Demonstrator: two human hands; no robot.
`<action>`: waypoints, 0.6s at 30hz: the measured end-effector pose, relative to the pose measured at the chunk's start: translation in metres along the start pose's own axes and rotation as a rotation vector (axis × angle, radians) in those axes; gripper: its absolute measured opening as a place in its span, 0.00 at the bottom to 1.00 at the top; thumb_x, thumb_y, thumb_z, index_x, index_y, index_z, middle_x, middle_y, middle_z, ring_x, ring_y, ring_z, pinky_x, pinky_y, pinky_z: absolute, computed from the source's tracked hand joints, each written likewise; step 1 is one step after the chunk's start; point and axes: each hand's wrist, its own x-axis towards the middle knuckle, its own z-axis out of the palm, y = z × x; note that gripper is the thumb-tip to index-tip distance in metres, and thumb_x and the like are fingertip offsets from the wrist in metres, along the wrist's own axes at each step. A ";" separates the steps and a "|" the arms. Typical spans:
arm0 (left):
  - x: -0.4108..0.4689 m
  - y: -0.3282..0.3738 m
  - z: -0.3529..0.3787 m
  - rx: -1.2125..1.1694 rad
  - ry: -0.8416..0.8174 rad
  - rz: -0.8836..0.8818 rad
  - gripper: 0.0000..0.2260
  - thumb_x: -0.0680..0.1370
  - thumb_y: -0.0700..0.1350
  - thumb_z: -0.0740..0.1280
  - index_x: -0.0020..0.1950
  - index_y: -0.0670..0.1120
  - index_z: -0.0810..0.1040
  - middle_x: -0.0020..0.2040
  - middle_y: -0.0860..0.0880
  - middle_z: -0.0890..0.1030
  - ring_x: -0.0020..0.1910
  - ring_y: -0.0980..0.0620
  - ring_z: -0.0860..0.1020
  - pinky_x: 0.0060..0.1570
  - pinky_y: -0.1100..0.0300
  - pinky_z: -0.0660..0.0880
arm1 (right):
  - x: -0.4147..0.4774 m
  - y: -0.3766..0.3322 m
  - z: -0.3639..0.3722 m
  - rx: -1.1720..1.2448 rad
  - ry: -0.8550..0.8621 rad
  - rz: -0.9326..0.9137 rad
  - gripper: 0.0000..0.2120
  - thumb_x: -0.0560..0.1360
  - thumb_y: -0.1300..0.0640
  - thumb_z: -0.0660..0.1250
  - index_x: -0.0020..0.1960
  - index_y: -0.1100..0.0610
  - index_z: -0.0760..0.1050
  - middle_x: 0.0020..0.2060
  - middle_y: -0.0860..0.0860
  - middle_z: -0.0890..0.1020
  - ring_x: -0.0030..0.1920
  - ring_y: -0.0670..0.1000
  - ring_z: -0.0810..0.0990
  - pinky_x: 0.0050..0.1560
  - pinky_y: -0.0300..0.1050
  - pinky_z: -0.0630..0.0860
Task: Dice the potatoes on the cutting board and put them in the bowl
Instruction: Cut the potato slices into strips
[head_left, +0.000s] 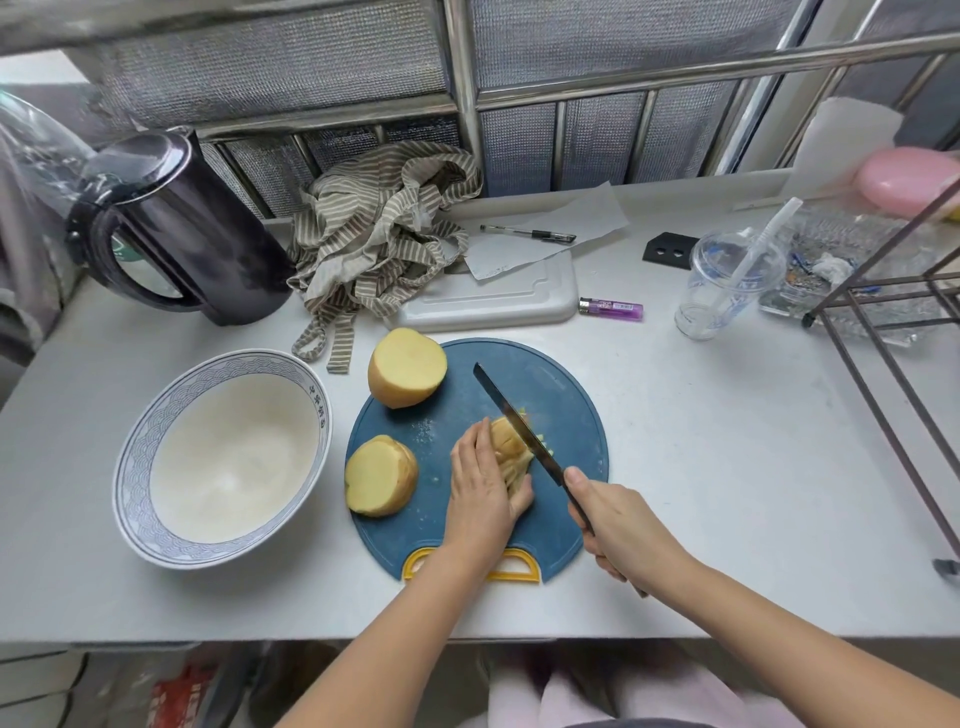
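Potatoes sit in three lumps on the round blue cutting board (566, 415). A big potato half (407, 367) sits at the far left edge of the board with its flat cut side turned up. A smaller potato chunk (381, 475) lies at the near left edge of the board. The third potato piece (506, 449) is in the middle of the board and has cut lines in it.

The left hand (480, 488) lies on top of that middle piece. Its fingers bend over the piece and the thumb hooks round the near end, holding it down. The right hand (623, 530) is over the near right edge of the board. Its fingers wrap tight round the handle of a knife (519, 428), and the thumb lies along the top. The dark blade slants across the board and touches the right side of the middle piece.

A white bowl (130, 457) with a blue rim sits just left of the board. Behind the board lie a striped cloth (379, 234) and a white tray (493, 301). A black kettle (176, 228) stands far back to the left of the board. A purple lighter (611, 309) and a plastic cup (727, 286) are back to the right of the board.
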 end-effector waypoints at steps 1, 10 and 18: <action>-0.001 -0.001 0.001 0.014 0.011 0.012 0.34 0.72 0.56 0.58 0.73 0.38 0.61 0.66 0.37 0.69 0.65 0.44 0.64 0.65 0.45 0.68 | 0.000 0.000 0.001 -0.012 -0.002 -0.005 0.23 0.82 0.42 0.52 0.36 0.58 0.65 0.21 0.45 0.64 0.20 0.44 0.61 0.23 0.36 0.61; 0.002 -0.004 0.008 0.115 0.024 0.064 0.29 0.73 0.52 0.58 0.70 0.37 0.62 0.63 0.38 0.72 0.63 0.44 0.65 0.61 0.45 0.73 | 0.005 0.004 0.004 -0.060 -0.016 0.048 0.24 0.82 0.40 0.52 0.36 0.57 0.64 0.23 0.46 0.64 0.21 0.45 0.61 0.23 0.38 0.63; 0.004 -0.004 0.012 0.161 0.041 0.064 0.29 0.73 0.51 0.56 0.69 0.36 0.63 0.63 0.42 0.64 0.63 0.43 0.64 0.59 0.44 0.73 | 0.006 -0.011 -0.004 -0.044 -0.082 0.159 0.25 0.81 0.38 0.49 0.36 0.55 0.61 0.23 0.50 0.63 0.21 0.48 0.59 0.23 0.38 0.61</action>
